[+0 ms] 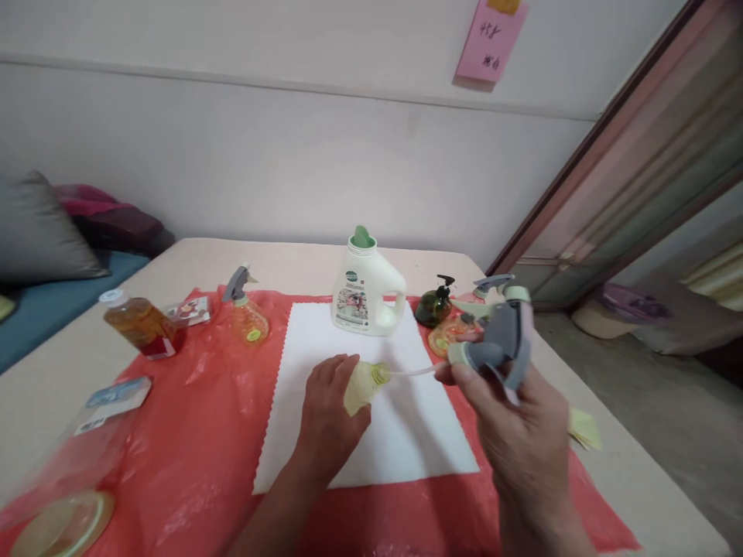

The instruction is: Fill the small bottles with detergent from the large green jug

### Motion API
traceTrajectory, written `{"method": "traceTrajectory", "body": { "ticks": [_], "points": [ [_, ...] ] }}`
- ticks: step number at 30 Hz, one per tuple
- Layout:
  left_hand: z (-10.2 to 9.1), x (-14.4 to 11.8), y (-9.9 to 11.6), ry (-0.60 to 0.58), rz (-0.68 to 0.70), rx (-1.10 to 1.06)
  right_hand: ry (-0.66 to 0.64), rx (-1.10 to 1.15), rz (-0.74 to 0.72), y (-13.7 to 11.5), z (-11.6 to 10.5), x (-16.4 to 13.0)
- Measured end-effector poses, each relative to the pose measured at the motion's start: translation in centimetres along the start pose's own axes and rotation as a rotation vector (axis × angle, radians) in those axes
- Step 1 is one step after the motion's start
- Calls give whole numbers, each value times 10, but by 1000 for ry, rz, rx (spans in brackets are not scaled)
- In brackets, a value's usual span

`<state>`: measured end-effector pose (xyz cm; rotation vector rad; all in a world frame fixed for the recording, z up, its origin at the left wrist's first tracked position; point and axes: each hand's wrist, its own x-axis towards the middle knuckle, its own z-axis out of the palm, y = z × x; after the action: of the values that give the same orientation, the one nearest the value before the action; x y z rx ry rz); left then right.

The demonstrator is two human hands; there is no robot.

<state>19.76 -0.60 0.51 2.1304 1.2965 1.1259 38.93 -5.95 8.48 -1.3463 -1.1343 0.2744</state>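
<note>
Left hand (pixel 328 406) clenched around small yellow bottle (pixel 361 386), tilted on its side over white cloth (pixel 406 441), neck pointing right. Right hand (pixel 511 422) grasping grey-green trigger sprayer head (pixel 499 344), held just off the neck; its dip tube (pixel 413 372) runs into the bottle mouth. White detergent jug (pixel 365 290) stands behind.

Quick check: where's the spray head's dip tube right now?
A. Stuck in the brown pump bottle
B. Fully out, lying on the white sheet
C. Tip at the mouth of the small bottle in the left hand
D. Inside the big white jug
C: the tube runs from the spray head in the right hand to the threaded mouth of the small bottle held by the left hand.
</note>
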Motion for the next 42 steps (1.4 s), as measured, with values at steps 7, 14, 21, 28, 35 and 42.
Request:
{"method": "traceTrajectory", "body": {
  "ticks": [7,14,21,28,35,42],
  "points": [
    [-6,-3,11,48,-5,-156,-431,370,311,17,44,-6],
    [-9,0,10,83,-85,-160,-478,522,412,38,61,-16],
    [-10,0,15,-30,-165,-212,-576,454,364,49,47,-9],
    [-8,-1,14,-90,-188,-155,-583,428,385,56,49,-8],
    [7,-6,7,90,-74,24,-388,404,427,48,71,-16],
    [14,-7,12,143,-110,-87,-272,543,505,44,85,-30]
  ]
}}
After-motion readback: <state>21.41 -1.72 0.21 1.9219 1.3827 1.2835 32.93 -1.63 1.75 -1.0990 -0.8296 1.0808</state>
